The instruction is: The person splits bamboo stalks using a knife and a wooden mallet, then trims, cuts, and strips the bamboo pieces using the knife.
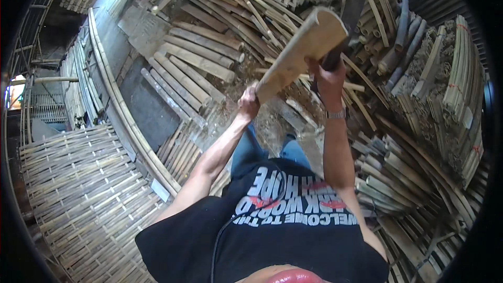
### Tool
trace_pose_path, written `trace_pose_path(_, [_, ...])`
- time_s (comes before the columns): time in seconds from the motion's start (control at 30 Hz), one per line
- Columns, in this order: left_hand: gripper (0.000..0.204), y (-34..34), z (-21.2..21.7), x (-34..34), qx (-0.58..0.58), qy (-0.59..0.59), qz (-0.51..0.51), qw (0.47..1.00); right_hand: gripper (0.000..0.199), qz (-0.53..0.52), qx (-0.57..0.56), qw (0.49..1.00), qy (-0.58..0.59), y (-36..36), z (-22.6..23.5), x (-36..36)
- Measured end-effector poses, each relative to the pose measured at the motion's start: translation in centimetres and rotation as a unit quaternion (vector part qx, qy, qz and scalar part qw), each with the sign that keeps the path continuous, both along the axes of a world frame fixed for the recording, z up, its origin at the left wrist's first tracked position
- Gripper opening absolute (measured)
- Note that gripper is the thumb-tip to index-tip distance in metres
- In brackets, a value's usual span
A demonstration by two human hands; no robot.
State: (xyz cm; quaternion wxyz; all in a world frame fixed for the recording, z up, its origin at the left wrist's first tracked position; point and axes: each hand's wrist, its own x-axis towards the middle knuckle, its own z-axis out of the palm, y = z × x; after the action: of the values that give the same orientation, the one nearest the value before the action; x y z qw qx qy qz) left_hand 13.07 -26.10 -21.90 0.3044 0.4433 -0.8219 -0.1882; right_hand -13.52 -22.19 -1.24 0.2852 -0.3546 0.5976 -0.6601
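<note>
A wide piece of split bamboo [301,55] is held up slantwise in front of my body, its pale inner side and rounded far end showing. My left hand [249,102] is closed round its near end. Closed around the handle of a long dark machete [355,5] is my right hand [329,81], a watch on that wrist. The machete points away from me, right beside the bamboo's far right edge. Its tip runs out of the top of the picture. Whether the blade touches the bamboo I cannot tell.
Several thick bamboo lengths [183,71] lie on the ground ahead to the left. Bamboo poles and strips [246,8] are piled farther off. Tied bundles [461,73] stand at the right, above cut bamboo pieces [393,173]. A woven bamboo panel [89,178] spreads at the left.
</note>
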Motion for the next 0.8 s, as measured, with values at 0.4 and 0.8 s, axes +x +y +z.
trace_pose_path(0.4, [0.112, 4.5, 4.2, 2.6, 0.235, -0.088, -0.003, 0.968, 0.036, -0.046, -0.157, 0.986, -0.037, 4.4, -0.5, 8.0])
trace_pose_path(0.8, [0.122, 9.5, 16.8, 4.1, 0.222, 0.054, -0.114, 0.967, 0.048, -0.065, 0.104, 0.974, 0.19, 10.0, -15.0, 8.2])
